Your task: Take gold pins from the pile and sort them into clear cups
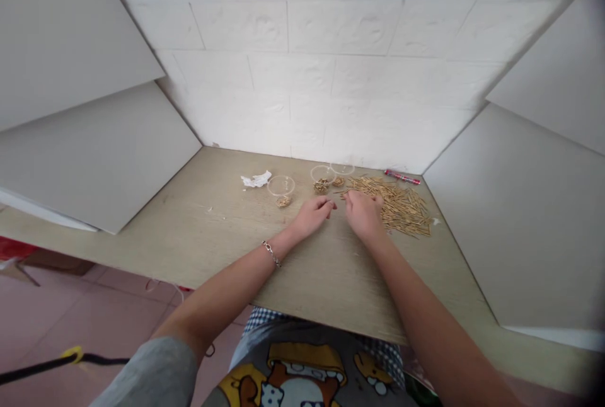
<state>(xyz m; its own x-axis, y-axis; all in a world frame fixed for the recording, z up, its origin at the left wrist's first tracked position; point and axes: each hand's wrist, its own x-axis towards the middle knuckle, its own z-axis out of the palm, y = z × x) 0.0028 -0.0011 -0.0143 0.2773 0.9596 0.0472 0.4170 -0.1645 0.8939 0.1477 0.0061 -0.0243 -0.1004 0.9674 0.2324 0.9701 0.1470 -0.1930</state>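
Note:
My left hand [314, 215] rests low over the table with its fingers curled and thumb pressed to them; whatever is in them is too small to make out. Just to its right, my right hand [363, 213] is closed too, at the left edge of a spread pile of thin golden-brown sticks [406, 208]. Its fingertips are partly hidden, so I cannot tell what they hold. Beyond my hands are clear round-rimmed containers, with small clusters of sticks showing low in them: one cluster [283, 201] at the left, a darker one [321, 186] and another [338, 181] nearer the pile.
A crumpled white piece [256, 179] lies at the left, beside a clear rim [281, 185]. Behind the pile lies a red and blue tube-shaped wrapper [401, 177]. A white wall [293, 79] closes the back; grey panels stand at the left [104, 155] and right [529, 218].

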